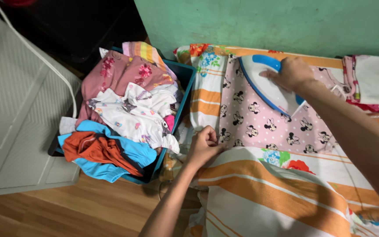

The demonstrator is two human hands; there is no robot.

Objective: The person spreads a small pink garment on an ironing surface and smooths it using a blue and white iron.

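Note:
A pink garment (259, 118) printed with cartoon mouse heads lies flat on an orange-and-white striped cloth (277, 193). My right hand (291, 72) grips the handle of a white and blue iron (266, 83), which rests on the garment's far part. My left hand (203, 145) is closed, pinching the near left edge of the pink garment and holding it taut.
A teal basket (188, 83) heaped with clothes stands left of the striped cloth: pink floral, white printed, blue and orange pieces. A white panel (14, 118) with a white cord lies at far left. Folded laundry (373, 81) sits at back right. A green wall runs behind.

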